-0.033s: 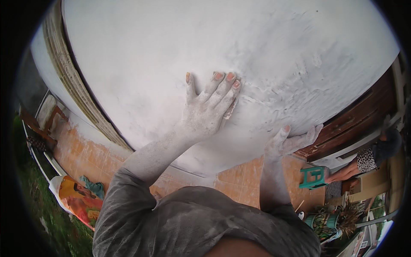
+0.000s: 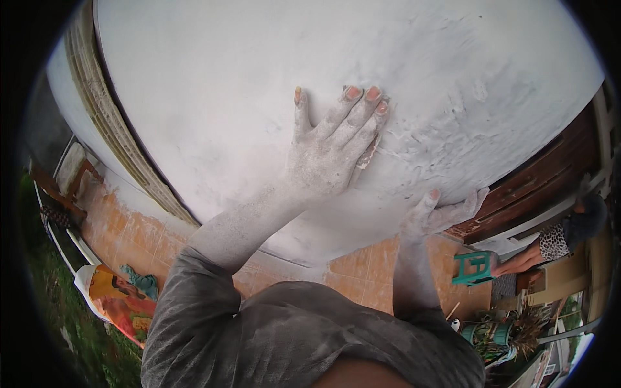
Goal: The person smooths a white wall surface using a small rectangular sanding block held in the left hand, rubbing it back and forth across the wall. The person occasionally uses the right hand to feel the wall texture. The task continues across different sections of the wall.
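Note:
White dust coats both of my hands and forearms. My left hand (image 2: 330, 142) lies on the white wall (image 2: 207, 84), pressing a thin dust-caked pad (image 2: 367, 155) flat against it, most of which is hidden beneath the fingers. Rough grey-white patches mark the surface to its right. My right hand (image 2: 435, 213), lower and further right, rests against the wall with fingers spread and nothing visible in it.
An orange tiled floor (image 2: 359, 284) runs below, with a printed sack (image 2: 113, 301) at lower left and a wooden chair (image 2: 77, 184) beyond. At right are a brown door (image 2: 537, 168), a person (image 2: 569, 229) by a green stool (image 2: 471, 266), and potted plants (image 2: 511, 330).
My left hand has slid up and to the right along the wall with the pad beneath it. My right hand has stayed in about the same place.

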`<act>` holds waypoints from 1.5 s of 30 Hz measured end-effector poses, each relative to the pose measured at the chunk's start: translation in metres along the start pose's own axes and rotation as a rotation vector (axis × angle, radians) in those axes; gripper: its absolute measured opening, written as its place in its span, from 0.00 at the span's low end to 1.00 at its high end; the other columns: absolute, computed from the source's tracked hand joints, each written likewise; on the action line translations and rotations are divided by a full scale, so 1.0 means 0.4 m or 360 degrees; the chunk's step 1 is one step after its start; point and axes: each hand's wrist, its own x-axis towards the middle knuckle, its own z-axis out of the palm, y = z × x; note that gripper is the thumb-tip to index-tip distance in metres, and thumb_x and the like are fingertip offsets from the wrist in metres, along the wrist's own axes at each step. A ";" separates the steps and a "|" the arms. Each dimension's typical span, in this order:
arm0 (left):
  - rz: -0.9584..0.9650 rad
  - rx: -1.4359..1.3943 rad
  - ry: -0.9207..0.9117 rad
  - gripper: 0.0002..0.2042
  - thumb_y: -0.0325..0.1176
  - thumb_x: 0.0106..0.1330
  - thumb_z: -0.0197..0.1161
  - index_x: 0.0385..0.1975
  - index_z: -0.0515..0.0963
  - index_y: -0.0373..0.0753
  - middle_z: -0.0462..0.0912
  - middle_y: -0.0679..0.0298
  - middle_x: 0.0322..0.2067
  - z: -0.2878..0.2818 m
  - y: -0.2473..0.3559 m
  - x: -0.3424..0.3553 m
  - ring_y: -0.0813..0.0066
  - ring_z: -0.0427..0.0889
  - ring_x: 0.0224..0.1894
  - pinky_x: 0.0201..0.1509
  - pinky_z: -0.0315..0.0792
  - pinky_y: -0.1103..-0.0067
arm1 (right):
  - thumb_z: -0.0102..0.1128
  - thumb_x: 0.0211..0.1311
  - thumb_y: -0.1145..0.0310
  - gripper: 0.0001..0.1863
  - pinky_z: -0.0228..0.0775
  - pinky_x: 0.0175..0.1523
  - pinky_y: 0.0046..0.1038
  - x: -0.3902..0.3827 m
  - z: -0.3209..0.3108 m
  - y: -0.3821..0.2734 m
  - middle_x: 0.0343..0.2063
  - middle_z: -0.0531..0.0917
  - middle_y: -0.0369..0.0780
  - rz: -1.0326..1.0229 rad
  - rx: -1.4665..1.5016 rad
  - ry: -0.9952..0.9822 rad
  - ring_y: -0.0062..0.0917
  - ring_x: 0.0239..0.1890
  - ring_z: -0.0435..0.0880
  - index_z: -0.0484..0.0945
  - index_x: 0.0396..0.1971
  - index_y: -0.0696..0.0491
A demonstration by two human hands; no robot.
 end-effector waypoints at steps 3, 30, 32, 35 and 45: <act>-0.0061 -0.0002 0.0029 0.31 0.41 0.76 0.51 0.78 0.54 0.43 0.41 0.59 0.81 0.032 0.020 0.014 0.63 0.33 0.82 0.73 0.20 0.32 | 0.53 0.73 0.43 0.41 0.44 0.75 0.59 0.002 0.006 0.006 0.71 0.51 0.59 -0.0055 0.0023 0.0035 0.50 0.76 0.47 0.57 0.66 0.64; -0.0060 -0.0126 0.0140 0.33 0.36 0.70 0.56 0.75 0.58 0.39 0.47 0.55 0.79 0.113 0.146 -0.036 0.56 0.35 0.82 0.71 0.25 0.28 | 0.47 0.76 0.50 0.40 0.48 0.78 0.53 0.029 0.024 0.006 0.73 0.53 0.57 0.0095 0.1086 0.0123 0.49 0.76 0.53 0.50 0.73 0.65; -0.0024 -0.0177 -0.0012 0.37 0.31 0.66 0.58 0.76 0.55 0.33 0.46 0.48 0.79 0.136 0.156 -0.127 0.47 0.35 0.82 0.69 0.24 0.26 | 0.45 0.77 0.47 0.41 0.55 0.75 0.51 0.032 0.008 0.010 0.73 0.55 0.58 0.0183 0.1052 0.0091 0.49 0.74 0.58 0.50 0.73 0.65; -0.0111 -0.0268 -0.0168 0.37 0.30 0.66 0.57 0.76 0.54 0.33 0.45 0.47 0.79 0.119 0.163 -0.154 0.48 0.35 0.82 0.69 0.24 0.26 | 0.44 0.78 0.45 0.41 0.57 0.75 0.47 0.032 -0.021 0.021 0.73 0.56 0.58 0.0173 0.0752 0.0005 0.48 0.74 0.61 0.52 0.74 0.65; -0.0084 -0.0183 0.0172 0.40 0.31 0.68 0.56 0.78 0.44 0.32 0.48 0.42 0.77 0.158 0.225 -0.134 0.47 0.38 0.82 0.71 0.21 0.30 | 0.43 0.77 0.42 0.43 0.51 0.78 0.48 0.000 -0.031 0.080 0.75 0.51 0.56 0.0206 0.0957 -0.0158 0.47 0.77 0.53 0.48 0.76 0.62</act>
